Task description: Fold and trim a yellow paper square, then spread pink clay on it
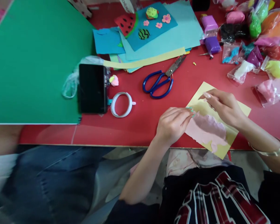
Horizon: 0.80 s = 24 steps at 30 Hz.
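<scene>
A yellow sheet of paper (242,109) lies turned at an angle near the table's front edge. Thin pink clay (208,129) with ragged edges is spread over its left and lower part. My left hand (175,123) is at the clay's upper left edge, its fingertips pressed together; whatever is between them is too small to name. Above the sheet's right half is my right hand (224,104), with thumb and index finger close together over the upper part of the paper. Anything in that pinch is too small to make out.
Blue-handled scissors (158,84), a white tape ring (121,105) and a black phone (93,88) lie to the left. A large green board (42,62) covers the far left. Bagged clay (277,68) crowds the back right. Another person's leg (53,183) shows lower left.
</scene>
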Tool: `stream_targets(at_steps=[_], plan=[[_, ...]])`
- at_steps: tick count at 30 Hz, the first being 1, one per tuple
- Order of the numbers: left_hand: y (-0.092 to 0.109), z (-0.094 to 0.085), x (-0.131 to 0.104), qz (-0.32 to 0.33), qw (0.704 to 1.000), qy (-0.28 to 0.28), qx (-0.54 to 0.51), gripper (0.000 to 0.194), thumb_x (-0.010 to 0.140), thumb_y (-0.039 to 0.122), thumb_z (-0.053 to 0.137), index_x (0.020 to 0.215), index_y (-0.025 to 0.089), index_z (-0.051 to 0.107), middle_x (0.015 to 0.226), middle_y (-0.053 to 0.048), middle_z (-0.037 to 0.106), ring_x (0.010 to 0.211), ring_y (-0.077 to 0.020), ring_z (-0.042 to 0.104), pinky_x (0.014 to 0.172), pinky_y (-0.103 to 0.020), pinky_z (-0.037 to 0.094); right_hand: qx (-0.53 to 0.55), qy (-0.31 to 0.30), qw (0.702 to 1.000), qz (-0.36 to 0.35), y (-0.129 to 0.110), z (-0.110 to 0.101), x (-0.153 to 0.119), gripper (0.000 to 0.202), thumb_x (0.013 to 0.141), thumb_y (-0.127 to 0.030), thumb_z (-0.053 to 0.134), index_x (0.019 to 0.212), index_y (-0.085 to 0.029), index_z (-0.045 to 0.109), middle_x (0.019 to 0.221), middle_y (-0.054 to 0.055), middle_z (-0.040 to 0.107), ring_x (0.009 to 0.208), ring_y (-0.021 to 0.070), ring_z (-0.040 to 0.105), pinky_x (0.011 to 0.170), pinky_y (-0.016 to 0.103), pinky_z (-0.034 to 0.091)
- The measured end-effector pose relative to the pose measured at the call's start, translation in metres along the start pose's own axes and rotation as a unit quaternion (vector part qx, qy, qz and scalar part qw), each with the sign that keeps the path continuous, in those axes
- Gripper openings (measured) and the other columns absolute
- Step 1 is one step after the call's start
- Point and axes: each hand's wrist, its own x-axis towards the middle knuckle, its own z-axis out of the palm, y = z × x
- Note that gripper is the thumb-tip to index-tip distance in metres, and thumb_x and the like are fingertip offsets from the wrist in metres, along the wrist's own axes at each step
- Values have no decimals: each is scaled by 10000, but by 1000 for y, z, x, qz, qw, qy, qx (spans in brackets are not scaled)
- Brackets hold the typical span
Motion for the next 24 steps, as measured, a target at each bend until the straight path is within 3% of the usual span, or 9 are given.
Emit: stream_targets(at_steps=[3, 5, 7, 10, 13, 16, 19, 24], plan=[[-2, 15, 3, 38, 999, -36, 16, 165, 933, 152, 545, 845, 155, 685, 858, -42, 773, 900, -179, 733, 793, -291, 550, -74, 12, 997, -11, 11, 20, 32, 472, 940, -404, 479, 529, -174, 464, 478, -56, 328, 483, 72, 301, 532, 259, 268], [1, 16, -1, 55, 994, -79, 45, 193, 955, 199, 509, 941, 129, 688, 945, -87, 768, 987, -210, 715, 847, -329, 544, -115, -3, 993, -27, 17, 29, 41, 488, 920, -333, 497, 486, -194, 323, 466, -58, 297, 473, 67, 252, 540, 270, 236], [7, 13, -9, 67, 987, -127, 73, 343, 982, 329, 457, 1084, 67, 654, 1094, -165, 727, 1099, -260, 670, 934, -383, 515, -126, -30, 991, -39, 22, 32, 44, 497, 902, -303, 507, 486, -201, 256, 460, -59, 286, 465, 64, 230, 540, 276, 217], [19, 3, -21, 65, 979, -164, 100, 591, 984, 492, 367, 1275, 7, 538, 1267, -226, 627, 1250, -321, 559, 1086, -469, 387, -72, -31, 997, -19, 26, 30, 44, 519, 931, -381, 471, 485, -198, 280, 457, -58, 281, 473, 65, 238, 535, 266, 229], [27, -4, -27, 53, 975, -184, 110, 588, 994, 464, 338, 1380, 33, 442, 1318, -199, 599, 1303, -285, 514, 1160, -464, 275, -15, -21, 1000, 4, 28, 28, 44, 573, 932, -534, 433, 484, -192, 328, 466, -52, 287, 488, 68, 249, 521, 256, 243], [27, -4, -26, 67, 965, -237, 95, 631, 993, 484, 305, 1385, 3, 420, 1340, -211, 578, 1317, -285, 498, 1149, -425, 296, 1, -17, 1000, 8, 28, 28, 44, 602, 908, -620, 420, 492, -189, 365, 469, -50, 295, 491, 71, 257, 510, 254, 245], [24, -2, -20, 76, 957, -266, 87, 727, 970, 575, 275, 1347, -22, 450, 1339, -226, 575, 1314, -307, 495, 1142, -429, 301, 6, -20, 1000, 7, 27, 29, 43, 606, 910, -628, 410, 497, -184, 394, 465, -47, 321, 490, 72, 271, 512, 251, 257], [25, 1, -15, 32, 958, -268, 96, 871, 899, 721, 238, 1347, 10, 468, 1329, -218, 588, 1309, -313, 498, 1169, -457, 238, 0, -33, 999, -7, 27, 28, 40, 582, 925, -570, 430, 493, -181, 406, 471, -38, 357, 491, 73, 297, 518, 244, 269]])
